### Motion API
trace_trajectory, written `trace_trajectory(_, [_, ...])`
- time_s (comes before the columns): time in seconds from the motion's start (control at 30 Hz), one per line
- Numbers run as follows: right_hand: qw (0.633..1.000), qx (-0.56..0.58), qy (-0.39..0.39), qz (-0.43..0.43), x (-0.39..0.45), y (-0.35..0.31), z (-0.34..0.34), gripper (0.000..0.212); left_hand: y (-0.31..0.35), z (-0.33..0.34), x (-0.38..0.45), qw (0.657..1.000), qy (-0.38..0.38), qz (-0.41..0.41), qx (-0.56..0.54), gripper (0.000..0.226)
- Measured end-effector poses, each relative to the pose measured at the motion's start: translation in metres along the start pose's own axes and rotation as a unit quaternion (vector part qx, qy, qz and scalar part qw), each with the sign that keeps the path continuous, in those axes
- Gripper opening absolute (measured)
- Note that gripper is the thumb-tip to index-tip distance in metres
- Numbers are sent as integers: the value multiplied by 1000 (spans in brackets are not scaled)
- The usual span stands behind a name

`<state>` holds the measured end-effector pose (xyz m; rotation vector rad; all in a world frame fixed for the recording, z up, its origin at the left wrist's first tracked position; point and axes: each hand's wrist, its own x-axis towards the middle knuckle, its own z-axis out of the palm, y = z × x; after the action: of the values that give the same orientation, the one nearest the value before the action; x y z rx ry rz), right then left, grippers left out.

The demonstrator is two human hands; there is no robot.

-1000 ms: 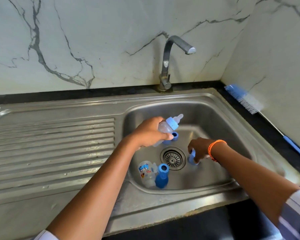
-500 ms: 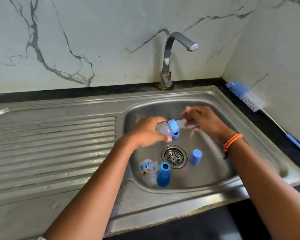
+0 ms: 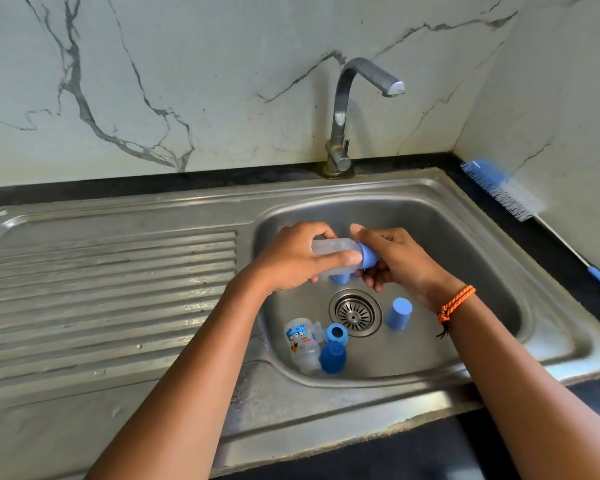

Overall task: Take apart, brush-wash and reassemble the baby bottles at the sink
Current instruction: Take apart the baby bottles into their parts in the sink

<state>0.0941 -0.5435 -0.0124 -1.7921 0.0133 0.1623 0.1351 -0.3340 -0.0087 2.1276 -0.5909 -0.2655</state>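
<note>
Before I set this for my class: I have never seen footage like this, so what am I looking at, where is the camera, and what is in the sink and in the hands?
There is no machine here: a person works with two bare hands, filmed by a camera worn on the head that looks down at a steel sink. The left hand grips a clear bottle held sideways over the basin. The right hand has its fingers curled round the bottle's blue collar, probably to unscrew it. On the basin floor lie a second bottle with a printed label, a blue ring, a blue cap right of the drain, and another blue piece. A brush lies on the counter to the right. The tap shows no water running.
</note>
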Motion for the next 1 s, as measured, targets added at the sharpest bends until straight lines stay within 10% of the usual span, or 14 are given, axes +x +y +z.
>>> trace_trajectory(0.6, [978,-13,46,-202,3,-2,17,24,5,-10,5,962,136,-157,-176,50])
trace_trajectory(0.73, [968,-31,-14,-248,-1,-6,15,45,4,-16,1,937,123,-229,-233,45])
trace_trajectory(0.87, [981,-37,6,-188,-3,-10,14,80,5,-11,1,940,133,-223,-219,49])
trace_trajectory(1.0, [993,17,66,-93,-1,-7,16,39,5,-7,3,951,120,-201,-203,53])
